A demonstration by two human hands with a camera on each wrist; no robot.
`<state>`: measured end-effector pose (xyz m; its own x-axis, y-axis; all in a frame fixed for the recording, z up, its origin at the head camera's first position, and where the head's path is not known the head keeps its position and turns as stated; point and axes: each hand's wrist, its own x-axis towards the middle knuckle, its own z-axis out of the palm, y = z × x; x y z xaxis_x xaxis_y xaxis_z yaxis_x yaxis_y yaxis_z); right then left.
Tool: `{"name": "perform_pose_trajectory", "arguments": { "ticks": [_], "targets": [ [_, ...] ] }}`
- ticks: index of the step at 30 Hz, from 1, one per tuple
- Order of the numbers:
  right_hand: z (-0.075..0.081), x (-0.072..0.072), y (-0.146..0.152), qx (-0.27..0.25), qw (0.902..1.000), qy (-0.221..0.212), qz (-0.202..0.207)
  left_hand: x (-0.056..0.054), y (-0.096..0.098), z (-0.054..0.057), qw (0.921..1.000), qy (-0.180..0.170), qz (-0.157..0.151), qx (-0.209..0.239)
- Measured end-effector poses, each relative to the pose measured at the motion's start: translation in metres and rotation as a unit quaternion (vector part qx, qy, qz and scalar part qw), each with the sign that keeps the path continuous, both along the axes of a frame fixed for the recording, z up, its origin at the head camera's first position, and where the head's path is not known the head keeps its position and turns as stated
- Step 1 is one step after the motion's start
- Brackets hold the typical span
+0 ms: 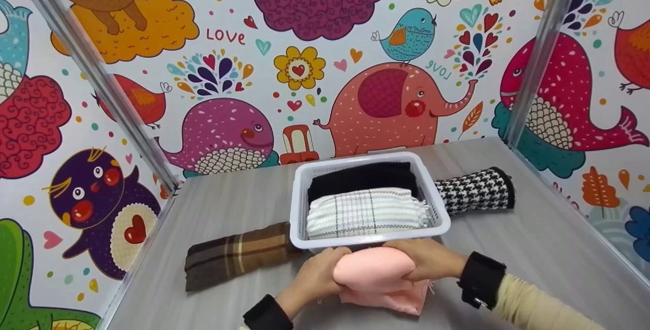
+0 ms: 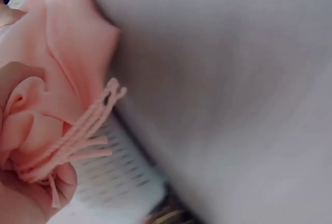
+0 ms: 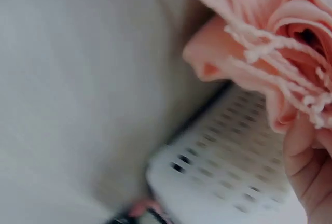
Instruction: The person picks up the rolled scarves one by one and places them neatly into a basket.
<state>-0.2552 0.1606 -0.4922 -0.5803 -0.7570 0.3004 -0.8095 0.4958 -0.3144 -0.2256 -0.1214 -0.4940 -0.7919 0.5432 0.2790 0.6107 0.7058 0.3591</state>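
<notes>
In the head view a pink fringed scarf (image 1: pixel 376 269), partly rolled with a loose flap hanging below, is held up just in front of the white basket (image 1: pixel 369 242). My left hand (image 1: pixel 316 275) grips its left end, and my right hand (image 1: pixel 431 260) grips the right end. Up close in the left wrist view, twisted fringe hangs from the scarf (image 2: pixel 72 42) beside the curled fingers (image 2: pixel 65 182). The right wrist view shows the rolled layers of the scarf (image 3: pixel 228 53) end-on, with fingers (image 3: pixel 301 156) beneath them.
Inside the basket lie a black folded cloth (image 1: pixel 363 180) and a white checked scarf (image 1: pixel 363 213). A brown plaid scarf (image 1: pixel 238 256) lies on the table to the left; a black-and-white houndstooth scarf (image 1: pixel 477 190) lies to the right. Metal posts (image 1: pixel 538 61) and a printed wall stand behind.
</notes>
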Motion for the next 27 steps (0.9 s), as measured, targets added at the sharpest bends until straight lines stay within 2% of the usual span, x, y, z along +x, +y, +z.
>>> {"name": "perform_pose_trajectory", "arguments": {
  "ticks": [4,8,12,15,18,21,23,25,27],
  "targets": [
    [0.021,0.008,0.001,-0.019,0.9987,0.045,0.015,0.005,-0.002,0.020,0.9991,0.036,-0.015,0.020],
    [0.050,0.007,0.002,-0.031,0.9977,0.060,0.014,0.004,-0.004,0.044,0.9966,0.070,-0.017,0.041],
    [0.077,-0.008,0.001,-0.030,0.9971,0.070,-0.004,-0.007,-0.003,0.070,0.9930,0.109,0.002,0.046],
    [0.090,-0.024,0.000,-0.025,0.9958,0.085,-0.023,-0.022,0.000,0.080,0.9850,0.166,0.024,0.040],
    [0.093,-0.043,-0.002,-0.021,0.9933,0.104,-0.045,-0.038,0.003,0.081,0.9744,0.217,0.050,0.029],
    [0.086,-0.059,-0.005,-0.018,0.9892,0.129,-0.068,-0.054,0.007,0.076,0.9684,0.238,0.073,0.009],
    [0.077,-0.067,-0.007,-0.015,0.9844,0.156,-0.080,-0.062,0.009,0.071,0.9673,0.239,0.085,-0.010],
    [0.069,-0.071,-0.009,-0.013,0.9778,0.189,-0.091,-0.068,0.010,0.067,0.9697,0.226,0.088,-0.031],
    [0.063,-0.072,-0.010,-0.011,0.9718,0.215,-0.096,-0.071,0.009,0.065,0.9776,0.190,0.074,-0.052]
  ]
}}
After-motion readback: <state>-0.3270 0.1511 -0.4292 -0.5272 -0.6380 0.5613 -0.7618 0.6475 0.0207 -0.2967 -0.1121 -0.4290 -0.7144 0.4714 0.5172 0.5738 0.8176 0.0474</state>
